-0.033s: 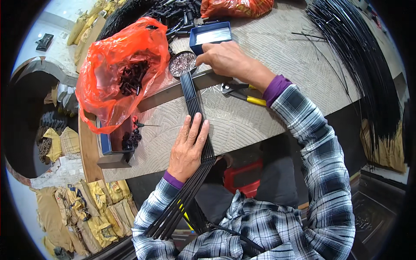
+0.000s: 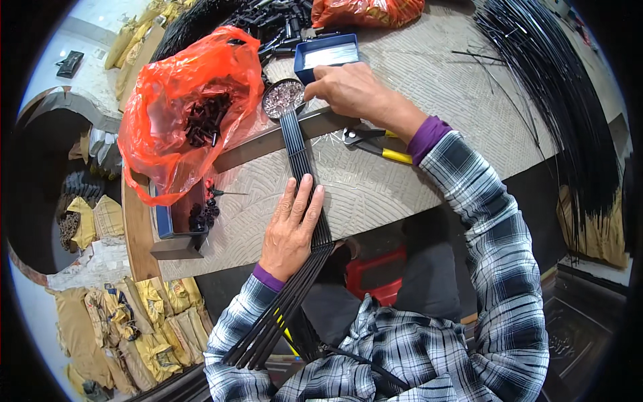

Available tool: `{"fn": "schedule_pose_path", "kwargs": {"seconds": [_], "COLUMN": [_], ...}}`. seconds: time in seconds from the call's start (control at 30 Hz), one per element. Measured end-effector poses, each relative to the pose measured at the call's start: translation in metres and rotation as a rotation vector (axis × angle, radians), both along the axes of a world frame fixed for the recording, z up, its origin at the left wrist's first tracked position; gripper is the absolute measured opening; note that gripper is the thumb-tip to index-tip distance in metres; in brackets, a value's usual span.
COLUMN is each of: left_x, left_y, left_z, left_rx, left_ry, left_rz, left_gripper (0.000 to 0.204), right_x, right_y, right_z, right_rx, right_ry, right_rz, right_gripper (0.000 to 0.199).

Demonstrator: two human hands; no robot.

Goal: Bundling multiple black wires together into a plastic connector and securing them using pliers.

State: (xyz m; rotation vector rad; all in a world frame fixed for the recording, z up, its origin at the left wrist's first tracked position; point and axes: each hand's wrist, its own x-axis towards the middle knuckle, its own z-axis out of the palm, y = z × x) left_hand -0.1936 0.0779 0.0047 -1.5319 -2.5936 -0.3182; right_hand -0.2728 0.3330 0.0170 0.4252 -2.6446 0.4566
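Note:
My left hand (image 2: 288,241) lies flat with fingers stretched over a row of thin black rods (image 2: 293,137). The rods cross a metal bar (image 2: 251,149), and their far ends reach the edge of a round dark dish (image 2: 264,108) of small clear bits. Their near ends hang past the table edge over my left forearm. Just right of the dish is my right hand (image 2: 355,92), fingers curled and fingertips partly hidden; anything pinched there cannot be made out. Behind it stands a blue box (image 2: 299,67) of thin silvery pins. Pliers with yellow handles (image 2: 396,155) lie below my right wrist.
A red plastic bag (image 2: 151,100) with black pieces sits on the left, above a blue bin (image 2: 163,221) and a thin-shafted tool (image 2: 229,193). Black parts (image 2: 278,27) and another red bag (image 2: 368,12) occupy the back. Long black rods (image 2: 556,87) droop over the right edge.

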Motion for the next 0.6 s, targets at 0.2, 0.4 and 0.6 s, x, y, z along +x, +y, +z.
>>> {"fn": "schedule_pose_path", "kwargs": {"seconds": [0.2, 0.4, 0.6], "left_x": [0.000, -0.001, -0.003], "left_y": [-0.005, -0.002, -0.010], "left_z": [0.002, 0.005, 0.002], "left_rx": [-0.011, 0.017, -0.025], "left_ry": [0.018, -0.011, 0.014], "left_rz": [0.009, 0.005, -0.001], "left_gripper": [0.058, 0.056, 0.058], "right_x": [-0.006, -0.013, -0.016], "right_y": [-0.010, -0.004, -0.023], "right_z": [0.002, -0.005, 0.001], "right_rx": [0.107, 0.034, -0.062], "right_ry": [-0.024, 0.057, -0.038], "right_rz": [0.018, 0.102, 0.130], "right_gripper": [0.020, 0.016, 0.022]}}
